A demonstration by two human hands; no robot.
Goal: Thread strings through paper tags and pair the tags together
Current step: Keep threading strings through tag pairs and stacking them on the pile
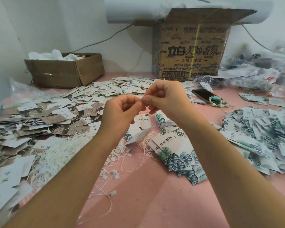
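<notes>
Head view. The left hand (122, 112) and the right hand (164, 97) are raised together at the centre of the frame. The fingers of both are curled, and the thumb and forefinger tips are brought together on a thin string (142, 98), which is pinched by each hand; its ends are too fine to be traced. Just below the hands a paper tag (138, 135) is seen, tilted and blurred.

The pink table (146, 195) is crowded on every side. A tangle of loose strings (64, 150) is spread at lower left, partly hidden by the left forearm. A fanned stack of leaf-print tags (176, 152) lies at lower centre, just beside the right forearm. A large heap of leaf-print tags (262, 137) fills the right of the frame. White and brown tags (31, 120) are piled at the left, and a further heap of white tags (113, 89) lies behind the hands.

A large printed carton (187, 51) stands against the wall at upper centre, and a low cardboard box (64, 71) holding white wrapping stands at upper left. A dark phone (204, 95) lies right of the hands, with a green bead bracelet (219, 102) touching its near end. Clear plastic bags (253, 71) are heaped at upper right.
</notes>
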